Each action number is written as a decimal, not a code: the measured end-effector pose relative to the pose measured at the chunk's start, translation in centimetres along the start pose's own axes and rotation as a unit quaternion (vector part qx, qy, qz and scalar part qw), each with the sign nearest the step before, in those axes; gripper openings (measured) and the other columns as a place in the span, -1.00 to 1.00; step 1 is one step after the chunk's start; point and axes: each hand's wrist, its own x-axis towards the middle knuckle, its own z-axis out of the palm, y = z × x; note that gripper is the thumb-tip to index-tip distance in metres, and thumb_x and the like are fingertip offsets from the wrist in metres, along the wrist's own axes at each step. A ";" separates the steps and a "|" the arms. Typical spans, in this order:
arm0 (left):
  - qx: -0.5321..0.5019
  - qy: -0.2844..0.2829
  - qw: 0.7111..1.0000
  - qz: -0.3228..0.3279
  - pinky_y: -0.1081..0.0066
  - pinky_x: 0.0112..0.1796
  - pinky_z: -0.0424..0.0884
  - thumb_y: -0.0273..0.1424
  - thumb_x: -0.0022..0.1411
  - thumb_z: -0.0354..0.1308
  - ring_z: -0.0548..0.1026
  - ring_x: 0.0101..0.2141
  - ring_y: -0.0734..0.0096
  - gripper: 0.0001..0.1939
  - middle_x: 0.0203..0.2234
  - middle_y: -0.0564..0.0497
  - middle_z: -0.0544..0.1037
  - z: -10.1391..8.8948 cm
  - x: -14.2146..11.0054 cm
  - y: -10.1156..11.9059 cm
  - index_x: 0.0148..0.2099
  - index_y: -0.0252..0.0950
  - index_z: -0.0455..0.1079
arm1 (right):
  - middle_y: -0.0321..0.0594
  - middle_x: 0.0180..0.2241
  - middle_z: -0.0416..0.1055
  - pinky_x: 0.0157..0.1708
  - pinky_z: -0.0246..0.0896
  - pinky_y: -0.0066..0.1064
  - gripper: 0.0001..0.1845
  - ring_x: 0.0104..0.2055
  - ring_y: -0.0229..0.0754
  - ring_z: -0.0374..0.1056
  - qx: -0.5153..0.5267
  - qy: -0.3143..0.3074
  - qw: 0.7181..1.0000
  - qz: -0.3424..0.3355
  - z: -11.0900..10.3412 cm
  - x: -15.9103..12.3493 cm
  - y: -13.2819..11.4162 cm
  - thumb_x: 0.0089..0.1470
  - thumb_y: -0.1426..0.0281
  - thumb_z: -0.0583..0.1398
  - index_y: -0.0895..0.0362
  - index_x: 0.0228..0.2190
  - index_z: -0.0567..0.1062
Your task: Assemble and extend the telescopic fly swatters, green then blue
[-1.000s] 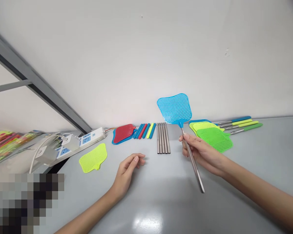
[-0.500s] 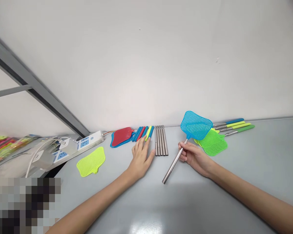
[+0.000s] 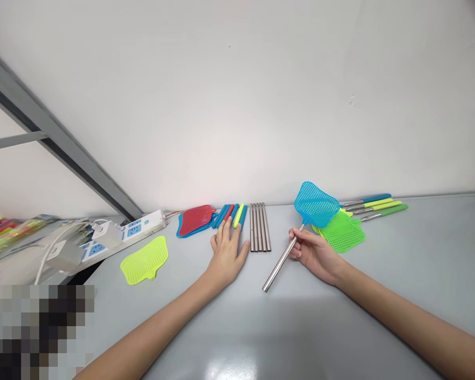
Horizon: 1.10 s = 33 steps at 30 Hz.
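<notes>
My right hand (image 3: 314,253) is closed around the metal shaft of a fly swatter with a blue mesh head (image 3: 316,204); the bare shaft end slants down toward the front left. My left hand (image 3: 227,253) rests on the table with its fingers stretched out. Its fingertips are at the near ends of a row of blue, red and yellow handle grips (image 3: 238,216); whether they press on one I cannot tell. Just right of that hand lies a row of several metal rods (image 3: 260,229).
Red and blue swatter heads (image 3: 196,220) are stacked left of the grips, and a yellow head (image 3: 145,260) lies nearer. Right of my right hand are green and yellow heads (image 3: 342,232) on swatters with coloured handles (image 3: 380,203). A power strip (image 3: 146,224) runs along the left.
The view has shifted slightly. Both hands stay nearly where they were: the right still holds the blue swatter, the left is still at the grips.
</notes>
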 end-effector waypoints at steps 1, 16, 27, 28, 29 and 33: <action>0.003 0.002 1.000 0.009 0.09 -0.01 -0.02 -0.25 0.23 -0.22 -0.14 0.14 0.13 -0.58 0.15 -0.21 -0.04 -0.1 0.0 0.1 0.08 -0.31 0.10 | -0.36 -0.63 0.04 -0.53 -0.07 -0.45 -0.82 -0.58 -0.36 0.01 0.003 0.001 1.000 0.001 -0.1 0.1 0.0 -0.01 0.32 0.12 0.17 -0.54 0.36; 0.036 -0.027 0.998 0.046 0.02 0.02 -0.16 -0.29 0.26 -0.26 -0.09 0.15 0.16 -0.62 0.13 -0.11 0.08 -0.5 -0.3 0.4 0.08 -0.20 0.16 | -0.35 -0.63 0.07 -0.52 -0.03 -0.47 -0.81 -0.57 -0.36 0.03 0.030 -0.008 0.999 0.012 -0.6 0.3 0.1 0.02 0.35 0.09 0.18 -0.53 0.39; 0.049 -0.013 0.998 0.026 -0.05 0.00 -0.21 -0.31 0.27 -0.27 0.05 0.10 0.17 -0.62 0.04 -0.07 0.26 -0.8 -0.4 0.8 0.07 -0.19 0.17 | -0.36 -0.64 0.08 -0.52 -0.03 -0.47 -0.82 -0.57 -0.37 0.05 0.027 -0.005 1.000 0.015 -0.6 0.3 0.1 0.01 0.35 0.10 0.18 -0.53 0.39; 0.051 -0.010 0.998 0.022 -0.05 0.00 -0.20 -0.31 0.26 -0.26 0.07 0.09 0.17 -0.63 0.02 -0.07 0.28 -0.9 -0.4 0.8 0.06 -0.19 0.19 | -0.36 -0.65 0.08 -0.52 -0.03 -0.47 -0.82 -0.57 -0.37 0.05 0.027 -0.004 1.000 0.015 -0.6 0.3 0.1 0.00 0.35 0.10 0.18 -0.53 0.39; 0.052 -0.008 0.998 0.018 -0.05 0.00 -0.20 -0.30 0.26 -0.26 0.09 0.08 0.17 -0.63 0.00 -0.07 0.30 -0.9 -0.4 0.9 0.05 -0.19 0.20 | -0.36 -0.65 0.08 -0.52 -0.03 -0.47 -0.82 -0.58 -0.37 0.04 0.027 -0.004 1.000 0.016 -0.6 0.4 0.1 0.00 0.35 0.11 0.18 -0.53 0.39; 0.051 -0.005 0.999 0.013 -0.03 0.00 -0.19 -0.30 0.26 -0.25 0.14 0.04 0.18 -0.64 -0.03 -0.04 0.34 -1.0 -0.4 0.9 0.03 -0.16 0.22 | -0.36 -0.66 0.07 -0.53 -0.02 -0.48 -0.82 -0.58 -0.37 0.05 0.029 -0.006 0.999 0.014 -0.7 0.4 0.0 0.01 0.35 0.10 0.18 -0.54 0.39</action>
